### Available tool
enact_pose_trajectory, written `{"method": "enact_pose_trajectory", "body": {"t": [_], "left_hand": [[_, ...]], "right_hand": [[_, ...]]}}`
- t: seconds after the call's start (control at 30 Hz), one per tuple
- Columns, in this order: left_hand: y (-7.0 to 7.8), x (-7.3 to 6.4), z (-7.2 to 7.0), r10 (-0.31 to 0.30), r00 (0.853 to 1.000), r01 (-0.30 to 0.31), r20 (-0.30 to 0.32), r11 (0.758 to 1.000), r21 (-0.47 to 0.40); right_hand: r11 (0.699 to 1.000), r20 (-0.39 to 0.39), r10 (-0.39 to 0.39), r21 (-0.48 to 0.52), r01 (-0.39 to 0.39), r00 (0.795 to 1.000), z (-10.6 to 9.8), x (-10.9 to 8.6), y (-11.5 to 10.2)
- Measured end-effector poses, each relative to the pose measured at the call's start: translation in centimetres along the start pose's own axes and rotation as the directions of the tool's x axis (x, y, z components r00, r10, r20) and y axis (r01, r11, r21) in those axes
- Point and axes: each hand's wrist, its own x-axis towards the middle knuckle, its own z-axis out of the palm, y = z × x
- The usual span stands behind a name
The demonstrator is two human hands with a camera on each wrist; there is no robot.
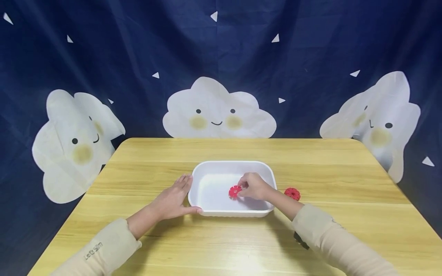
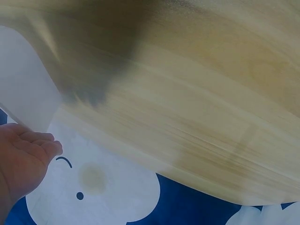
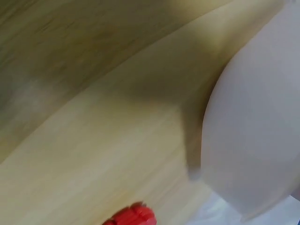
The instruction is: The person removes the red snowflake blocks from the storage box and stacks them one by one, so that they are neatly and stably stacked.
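A white rectangular tray (image 1: 214, 212) with rounded corners stands on the wooden table. Over its inside, my right hand (image 1: 254, 186) pinches a red notched plastic disc (image 1: 233, 192) between thumb and fingers. My left hand (image 1: 174, 199) lies against the tray's left end, its thumb on the near left corner and its fingers along the side. In the left wrist view, the fingers of that hand (image 2: 28, 154) show at the tray's edge (image 2: 23, 70). The right hand is out of sight in the right wrist view, where the tray's outer wall (image 3: 253, 131) fills the right side.
Just right of the tray lies another red notched piece (image 1: 292, 193), partly visible in the right wrist view as a red shape (image 3: 133, 215). A dark object (image 1: 301, 240) is half hidden by the right sleeve. Behind the table (image 1: 155, 153) hangs a blue curtain (image 1: 221, 46) with clouds.
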Motion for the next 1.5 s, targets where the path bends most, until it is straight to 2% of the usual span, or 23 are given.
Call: {"method": "enact_pose_trajectory", "body": {"t": [0.2,0.63,0.8,1.03,1.17,1.33,1.5], "left_hand": [[0.1,0.2,0.0,0.000,1.000,0.000,0.012,1.000,0.005],[0.2,0.1,-0.2,-0.001,1.000,0.001,0.003,1.000,0.006],[0.1,0.2,-0.2,0.014,1.000,-0.014,-0.010,1.000,0.007],[0.1,0.1,0.0,-0.003,1.000,0.003,0.005,1.000,-0.015],[0.2,0.0,0.1,-0.001,1.000,0.001,0.006,1.000,-0.024],[0.2,0.0,0.2,-0.011,1.000,0.011,0.009,1.000,-0.022],[0.1,0.0,0.2,-0.017,1.000,0.017,0.010,0.999,-0.028]], "right_hand": [[0.999,0.001,-0.042,-0.017,0.042,0.999,-1.0,-0.9,0.7],[0.993,-0.006,-0.103,-0.066,0.103,0.995,-3.7,-2.5,0.4],[0.995,-0.028,-0.085,-0.059,0.083,0.996,-4.7,-3.4,1.0],[0.997,-0.059,-0.051,-0.060,0.047,0.997,-6.2,-4.8,1.6],[0.997,-0.105,-0.048,-0.072,0.040,0.993,-6.7,-5.9,2.3],[0.994,-0.193,-0.082,-0.084,0.066,0.978,-7.0,-7.2,3.4],[0.991,-0.311,-0.125,-0.092,0.101,0.942,-6.9,-8.4,4.5]]}}
